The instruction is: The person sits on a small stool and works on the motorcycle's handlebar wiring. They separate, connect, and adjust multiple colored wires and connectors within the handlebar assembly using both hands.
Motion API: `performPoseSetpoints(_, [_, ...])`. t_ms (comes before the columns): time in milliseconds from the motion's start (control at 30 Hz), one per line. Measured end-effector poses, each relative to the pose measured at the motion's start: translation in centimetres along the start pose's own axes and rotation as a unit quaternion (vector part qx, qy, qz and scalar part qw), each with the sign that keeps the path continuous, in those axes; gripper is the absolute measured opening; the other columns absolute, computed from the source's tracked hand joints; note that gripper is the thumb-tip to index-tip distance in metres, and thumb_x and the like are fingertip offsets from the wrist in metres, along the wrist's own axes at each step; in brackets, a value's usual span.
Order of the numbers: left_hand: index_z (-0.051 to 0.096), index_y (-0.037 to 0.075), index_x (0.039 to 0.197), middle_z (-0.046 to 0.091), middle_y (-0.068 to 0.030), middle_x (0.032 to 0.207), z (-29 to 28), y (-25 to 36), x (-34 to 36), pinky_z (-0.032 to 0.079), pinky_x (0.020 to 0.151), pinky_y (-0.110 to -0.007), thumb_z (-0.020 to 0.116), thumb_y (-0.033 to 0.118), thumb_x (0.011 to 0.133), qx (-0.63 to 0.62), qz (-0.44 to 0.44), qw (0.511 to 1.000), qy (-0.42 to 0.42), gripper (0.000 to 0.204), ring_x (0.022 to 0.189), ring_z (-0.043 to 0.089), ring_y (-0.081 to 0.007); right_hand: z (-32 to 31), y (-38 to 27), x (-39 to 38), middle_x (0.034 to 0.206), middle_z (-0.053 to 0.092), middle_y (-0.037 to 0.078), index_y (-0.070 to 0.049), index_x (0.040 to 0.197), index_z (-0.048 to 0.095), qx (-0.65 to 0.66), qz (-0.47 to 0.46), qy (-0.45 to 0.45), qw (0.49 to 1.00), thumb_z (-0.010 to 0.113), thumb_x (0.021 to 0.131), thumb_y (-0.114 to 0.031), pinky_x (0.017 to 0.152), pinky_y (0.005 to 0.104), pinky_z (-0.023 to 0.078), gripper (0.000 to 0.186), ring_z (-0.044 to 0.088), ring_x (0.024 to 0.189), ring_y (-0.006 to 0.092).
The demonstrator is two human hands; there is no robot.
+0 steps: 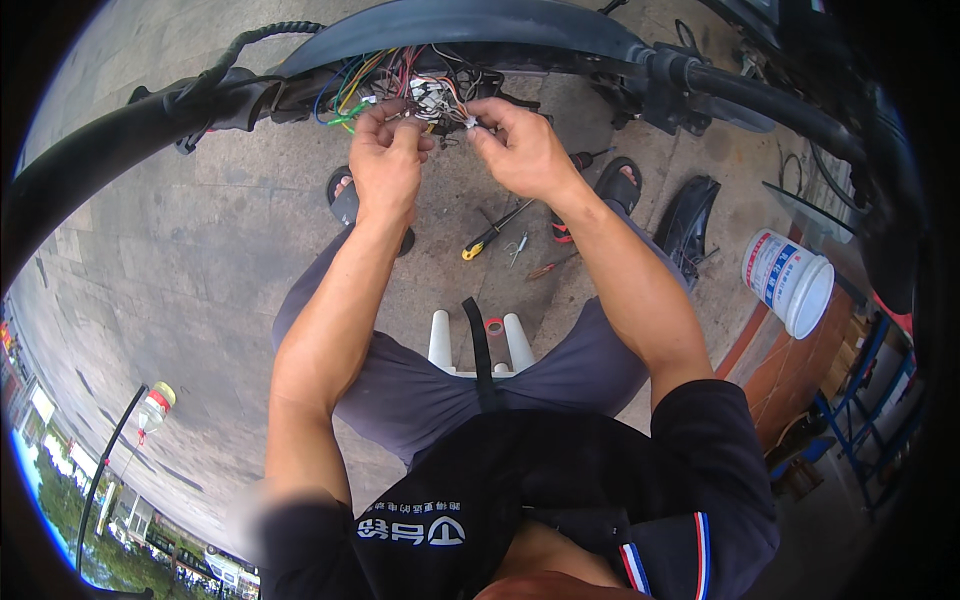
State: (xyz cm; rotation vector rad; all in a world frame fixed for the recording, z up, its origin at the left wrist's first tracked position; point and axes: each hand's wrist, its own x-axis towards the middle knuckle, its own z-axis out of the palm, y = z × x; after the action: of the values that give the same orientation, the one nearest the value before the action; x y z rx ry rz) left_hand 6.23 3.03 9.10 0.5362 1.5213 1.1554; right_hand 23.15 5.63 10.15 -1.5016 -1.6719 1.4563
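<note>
Pinching wires [420, 85]: two hands [388, 160] [520, 150]

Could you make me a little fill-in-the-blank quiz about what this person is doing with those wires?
1. Both hands, the left hand and the right hand, pinch parts of a bundle of coloured ____ under the handlebar.
2. On the paved ground between the feet lies a screwdriver with a yellow and ____ handle.
3. The white bucket lies to the person's ____.
4. The person sits on a white ____.

Missing words: wires; black; right; stool
</note>
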Motion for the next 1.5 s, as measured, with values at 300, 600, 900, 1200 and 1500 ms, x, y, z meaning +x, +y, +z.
performPoseSetpoints(300, [0.057, 0.0, 0.12, 0.067, -0.0053, 0.086, 0.1, 0.7, 1.2, 0.048, 0.058, -0.021, 0.063, 0.012, 0.091, -0.011, -0.028, 1.0, -0.007, 0.032, 0.066, 0.061, -0.0093, 0.4, 0.2, -0.1, 0.084, 0.069, 0.014, -0.001, 0.115, 0.063, 0.019, 0.023, -0.026, 0.999, 0.061, 0.088, -0.014, 0.066, 0.0331, 0.051, 0.03, 0.065, 0.068, 0.0199])
performPoseSetpoints(600, [0.062, 0.001, 0.109, 0.062, -0.0016, 0.071, -0.6, 2.0, 2.4, 0.04, 0.047, -0.019, 0.065, 0.018, 0.092, 0.076, -0.035, 0.997, -0.006, 0.024, 0.054, 0.052, -0.0063, 0.6, -0.3, -0.3, 0.086, 0.07, 0.014, -0.002, 0.115, 0.063, -0.006, 0.011, -0.034, 0.999, 0.061, 0.089, -0.016, 0.065, 0.0335, 0.05, 0.03, 0.065, 0.069, 0.0186])
performPoseSetpoints(900, [0.065, -0.002, 0.108, 0.062, -0.0029, 0.066, -2.4, 2.9, 4.3, 0.042, 0.048, -0.022, 0.065, 0.016, 0.091, 0.222, 0.069, 0.97, 0.065, 0.025, 0.052, 0.054, -0.0079, -0.3, 0.1, 0.8, 0.082, 0.069, 0.015, -0.003, 0.112, 0.065, -0.034, -0.017, 0.029, 0.999, 0.061, 0.087, -0.016, 0.065, 0.0346, 0.051, 0.029, 0.066, 0.068, 0.0235])
performPoseSetpoints(1200, [0.072, 0.002, 0.099, 0.068, -0.0099, 0.066, -3.8, 2.2, 5.5, 0.049, 0.068, -0.033, 0.066, 0.027, 0.084, 0.354, 0.106, 0.924, 0.096, 0.03, 0.067, 0.067, -0.0208, 0.0, 0.3, 1.1, 0.088, 0.071, 0.016, 0.0, 0.112, 0.066, 0.031, 0.023, 0.002, 0.999, 0.062, 0.086, -0.016, 0.07, 0.0329, 0.052, 0.031, 0.068, 0.075, 0.0209])
performPoseSetpoints(1500, [0.071, 0.002, 0.1, 0.069, -0.0091, 0.071, -4.3, 2.1, 4.9, 0.049, 0.069, -0.031, 0.067, 0.025, 0.084, 0.33, 0.093, 0.938, 0.055, 0.029, 0.071, 0.067, -0.0193, 0.7, 1.2, 0.8, 0.086, 0.071, 0.014, 0.0, 0.115, 0.065, 0.04, 0.003, -0.033, 0.999, 0.063, 0.086, -0.016, 0.072, 0.0323, 0.052, 0.033, 0.067, 0.077, 0.0197])
